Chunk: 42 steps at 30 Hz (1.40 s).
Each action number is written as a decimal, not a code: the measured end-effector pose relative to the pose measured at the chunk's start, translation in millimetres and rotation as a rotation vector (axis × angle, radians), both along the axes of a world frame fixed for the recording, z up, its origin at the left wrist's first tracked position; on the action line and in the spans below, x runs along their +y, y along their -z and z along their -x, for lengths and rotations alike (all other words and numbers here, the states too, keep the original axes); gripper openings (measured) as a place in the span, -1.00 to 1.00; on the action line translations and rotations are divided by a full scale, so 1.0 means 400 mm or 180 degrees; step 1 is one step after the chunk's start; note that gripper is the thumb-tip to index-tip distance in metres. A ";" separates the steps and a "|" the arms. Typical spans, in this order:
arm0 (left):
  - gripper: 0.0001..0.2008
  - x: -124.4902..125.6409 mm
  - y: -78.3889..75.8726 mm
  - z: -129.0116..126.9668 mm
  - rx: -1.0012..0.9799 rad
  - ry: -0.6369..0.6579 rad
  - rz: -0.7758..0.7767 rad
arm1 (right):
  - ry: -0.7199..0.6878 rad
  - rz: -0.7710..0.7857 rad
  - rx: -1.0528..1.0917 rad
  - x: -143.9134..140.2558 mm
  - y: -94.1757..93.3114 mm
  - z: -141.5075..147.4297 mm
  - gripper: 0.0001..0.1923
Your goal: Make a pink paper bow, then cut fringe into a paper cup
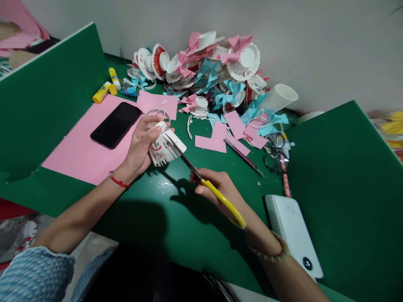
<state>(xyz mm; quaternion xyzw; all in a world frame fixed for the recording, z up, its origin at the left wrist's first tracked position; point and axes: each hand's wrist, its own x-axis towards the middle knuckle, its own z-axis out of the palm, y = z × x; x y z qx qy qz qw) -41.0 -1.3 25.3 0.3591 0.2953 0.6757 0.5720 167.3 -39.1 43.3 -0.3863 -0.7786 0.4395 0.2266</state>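
My left hand (141, 142) grips a small white paper cup (173, 144) with red and dark print. Its wall is cut into narrow strips along the lower left part, while the right part is uncut. In my right hand (220, 188) is a pair of scissors (217, 195) with yellow handles. The scissor blades point up and left and lie at the cup's wall, beside the cut strips. Whether the blades are parted is hard to make out. Below the hands, their shadows fall on the green table (138, 214).
A black phone (116, 125) lies on pink paper (72, 147), near glue sticks (101, 92). Fringed cups with pink and blue bows (206, 75) are heaped at the back. Stacked cups (280, 97), a craft knife (244, 157), glasses (275, 161) and a power bank (292, 235) are right. Green partitions (346, 201) flank the table.
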 end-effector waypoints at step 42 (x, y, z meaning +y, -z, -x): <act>-0.67 0.009 -0.020 -0.014 0.0352 0.0083 -0.0008 | 0.0443 0.0032 0.0197 -0.045 0.025 0.013 -0.43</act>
